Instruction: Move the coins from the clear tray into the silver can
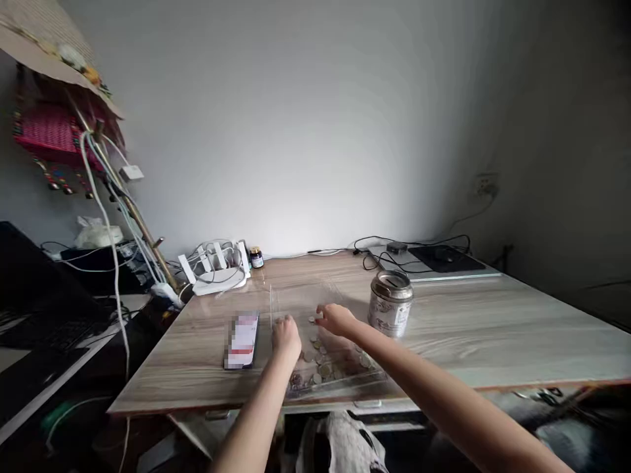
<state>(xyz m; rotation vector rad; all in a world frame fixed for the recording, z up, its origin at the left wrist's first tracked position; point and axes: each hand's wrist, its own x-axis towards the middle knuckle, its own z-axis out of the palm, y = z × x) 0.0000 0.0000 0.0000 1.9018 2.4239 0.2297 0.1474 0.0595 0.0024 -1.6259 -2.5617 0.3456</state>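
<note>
A clear plastic bag [300,299] lies flat on the desk, with several coins [323,370] spread over its nearer part. My left hand [286,336] is closed at the bag's left side, its fingers curled onto the plastic. Over the middle of the bag is my right hand [338,320], thumb and forefinger bent with a small gap between them. One pale coin [311,320] lies right at those fingertips. To the right of that hand stands a round metal tin [391,305] with a slot in its lid.
A phone [242,340] with its screen lit lies left of the bag. Behind it are a white router [219,279] with cables and a small dark jar [256,257]. A grey board [419,263] with a black pad and wires lies at the back right, against the wall.
</note>
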